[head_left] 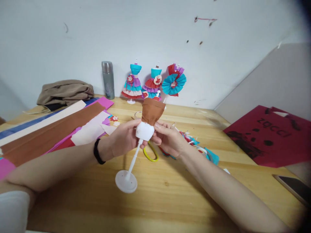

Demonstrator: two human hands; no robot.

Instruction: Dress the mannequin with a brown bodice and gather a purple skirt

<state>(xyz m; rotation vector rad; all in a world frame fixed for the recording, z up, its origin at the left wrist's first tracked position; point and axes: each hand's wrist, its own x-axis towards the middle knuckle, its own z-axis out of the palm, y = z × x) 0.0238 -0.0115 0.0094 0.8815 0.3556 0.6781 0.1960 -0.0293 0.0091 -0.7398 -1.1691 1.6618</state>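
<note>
Between both hands a small white dress form [145, 132] on a round-footed stand is held tilted above the table. Brown crepe paper [153, 111] wraps its upper body, flaring at the top. My left hand [126, 136] grips the form at its left side, fingers closed around the lower body. From the right, my right hand [168, 137] pinches at the waist, where the brown paper meets the white. Some of its fingertips are behind the form. Below the hands lie scissors with a yellow handle [151, 153], partly hidden.
Three dress forms in colourful paper dresses [133, 84] stand by the wall, near a grey flask [108, 81]. Paper sheets [55, 129] and a brown cloth [64, 92] lie left. Paper scraps [211, 156], a red bag [262, 136] and a phone [295, 187] are right.
</note>
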